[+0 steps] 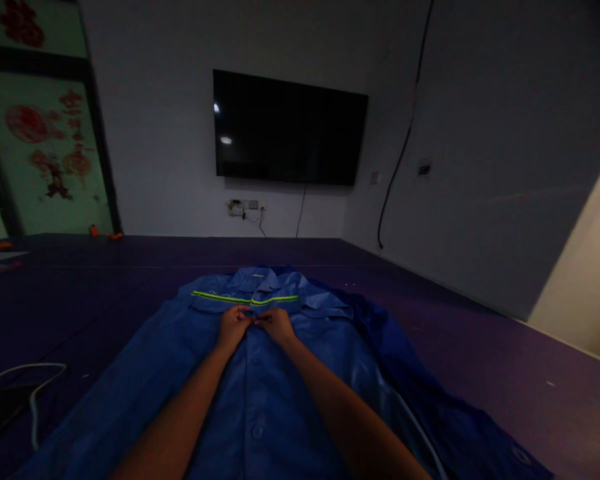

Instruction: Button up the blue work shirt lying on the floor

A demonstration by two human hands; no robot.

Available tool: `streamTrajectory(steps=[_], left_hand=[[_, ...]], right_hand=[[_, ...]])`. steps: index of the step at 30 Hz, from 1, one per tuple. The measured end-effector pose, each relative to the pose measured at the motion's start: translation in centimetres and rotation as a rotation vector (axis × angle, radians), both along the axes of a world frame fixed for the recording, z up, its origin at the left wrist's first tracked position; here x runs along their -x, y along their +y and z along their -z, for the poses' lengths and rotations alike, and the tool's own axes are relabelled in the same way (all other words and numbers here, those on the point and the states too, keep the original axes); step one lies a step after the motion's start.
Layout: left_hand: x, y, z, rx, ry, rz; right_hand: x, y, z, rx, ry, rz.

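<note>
Blue shirt (260, 400) flat on purple table (480, 347), lower centre of frame. My left hand (234, 325) and right hand (276, 325) each pinch its front placket at chest. Cloth judged light, limp; best held by edges.

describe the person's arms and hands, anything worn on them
Left hand and right hand show no gloves or rings. Left forearm and right forearm are bare to the frame edge: no sleeves, watch or bands. Dim light hides fine detail.
</note>
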State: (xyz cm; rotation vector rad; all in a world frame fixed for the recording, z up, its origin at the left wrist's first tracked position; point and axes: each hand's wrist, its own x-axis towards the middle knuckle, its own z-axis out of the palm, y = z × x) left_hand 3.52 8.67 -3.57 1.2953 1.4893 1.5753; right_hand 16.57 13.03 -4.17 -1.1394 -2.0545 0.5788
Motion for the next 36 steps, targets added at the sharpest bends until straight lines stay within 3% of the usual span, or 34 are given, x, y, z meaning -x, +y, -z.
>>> streamTrajectory(steps=[13,36], left_hand=[[-0.36,-0.74,-0.82,0.009,-0.029,-0.005],[-0.18,0.01,-0.24,-0.012,0.022,0.008]], right_hand=[[0.06,0.14,0.23,0.010,-0.009,0.007],[-0.04,-0.24,-0.31,-0.076,-0.148,0.001]])
